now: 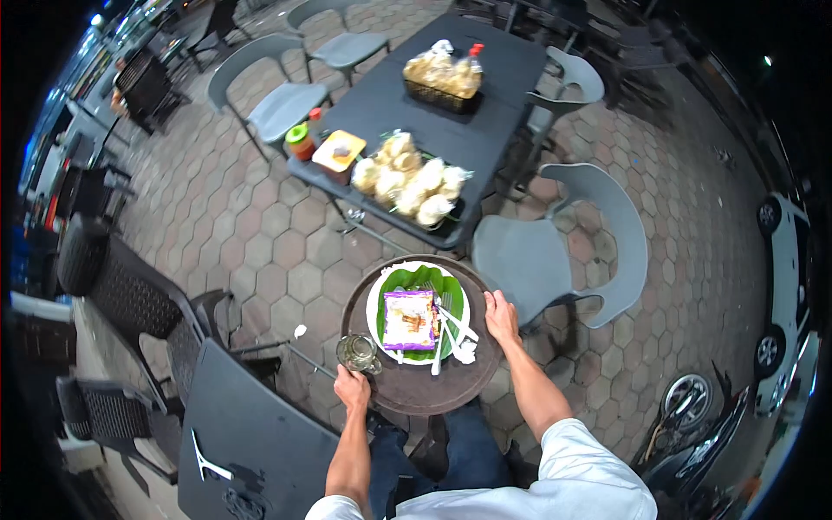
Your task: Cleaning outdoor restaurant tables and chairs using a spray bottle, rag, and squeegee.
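Observation:
Both my hands carry a round brown serving tray (403, 393) at waist height. My left hand (353, 388) grips its left rim, close beside a glass mug (356, 353). On the right rim is my right hand (502, 316), fingers around the edge. A white plate (372, 305) lined with a green banana leaf (455, 292) lies on the tray. On the leaf rests a purple-edged snack packet (409, 320), with forks and white-handled cutlery (445, 338) to its right. A crumpled white tissue (465, 351) sits at the plate's right edge.
Ahead stands a black table (383, 110) with bagged crackers in baskets (409, 182), (445, 78) and a sauce bottle (299, 142). A grey chair (526, 260) is close on the right. At lower left, another black table (260, 416) bears a white squeegee (207, 461). A motorcycle (695, 429) stands at right.

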The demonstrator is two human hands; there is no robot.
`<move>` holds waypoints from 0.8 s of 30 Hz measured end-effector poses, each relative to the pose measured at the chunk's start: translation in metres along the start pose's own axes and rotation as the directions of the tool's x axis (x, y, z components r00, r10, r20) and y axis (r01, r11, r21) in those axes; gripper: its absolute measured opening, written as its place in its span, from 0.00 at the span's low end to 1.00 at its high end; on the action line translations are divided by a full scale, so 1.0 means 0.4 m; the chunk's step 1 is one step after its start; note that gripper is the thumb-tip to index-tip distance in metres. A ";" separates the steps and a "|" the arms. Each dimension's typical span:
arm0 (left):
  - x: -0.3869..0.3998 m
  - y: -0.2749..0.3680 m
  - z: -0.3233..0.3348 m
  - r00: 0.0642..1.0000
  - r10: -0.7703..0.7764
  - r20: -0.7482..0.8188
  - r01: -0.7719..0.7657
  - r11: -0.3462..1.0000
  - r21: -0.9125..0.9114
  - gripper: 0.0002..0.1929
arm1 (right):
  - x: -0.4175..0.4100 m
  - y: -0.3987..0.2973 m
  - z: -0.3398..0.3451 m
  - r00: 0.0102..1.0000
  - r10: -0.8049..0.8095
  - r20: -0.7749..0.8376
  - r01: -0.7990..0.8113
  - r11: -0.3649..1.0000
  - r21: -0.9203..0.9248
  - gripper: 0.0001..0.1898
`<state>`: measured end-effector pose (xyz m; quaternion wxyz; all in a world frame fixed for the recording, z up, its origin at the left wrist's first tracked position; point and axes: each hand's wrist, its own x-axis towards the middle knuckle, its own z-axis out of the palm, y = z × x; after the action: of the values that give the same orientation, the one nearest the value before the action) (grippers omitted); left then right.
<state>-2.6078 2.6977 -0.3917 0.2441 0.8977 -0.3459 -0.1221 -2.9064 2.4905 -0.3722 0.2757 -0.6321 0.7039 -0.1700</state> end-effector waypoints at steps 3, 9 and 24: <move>-0.017 0.114 0.103 0.997 0.062 0.048 -0.061 0.998 -0.031 0.06 | 0.035 0.132 -0.088 0.998 0.052 -0.047 -0.052 0.999 -0.015 0.19; -0.050 0.213 0.280 0.972 0.179 0.150 -0.176 0.984 -0.034 0.06 | 0.030 0.363 -0.134 0.971 0.198 -0.134 -0.198 0.980 0.017 0.20; 0.133 0.455 0.671 0.816 0.474 0.331 -0.524 0.848 0.076 0.11 | 0.122 0.685 -0.007 0.782 0.503 -0.368 -0.471 0.864 0.180 0.20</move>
<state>-2.7752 2.4497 -0.5276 0.1378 0.7627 -0.6114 -0.1596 -3.1287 2.4812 -0.5394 0.1837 -0.3688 0.8772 -0.2466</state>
